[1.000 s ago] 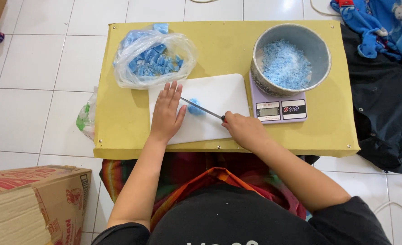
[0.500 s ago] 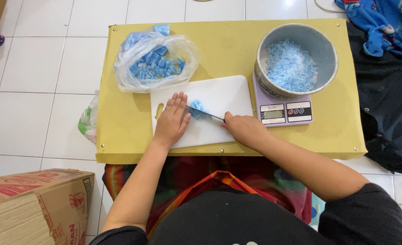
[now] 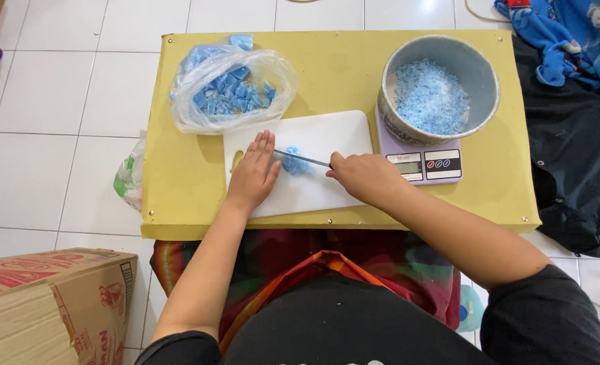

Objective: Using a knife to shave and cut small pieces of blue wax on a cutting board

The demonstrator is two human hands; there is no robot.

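Smooth white plastic board (image 3: 327,189); glossy clear bag (image 3: 229,91); dull metal bowl (image 3: 479,81).

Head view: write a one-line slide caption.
Right hand holds knife over blue pieces on white board; left hand flat.

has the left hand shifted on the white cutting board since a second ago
No. The left hand lies flat at the left end of the white plastic cutting board as before, beside the small blue pile.
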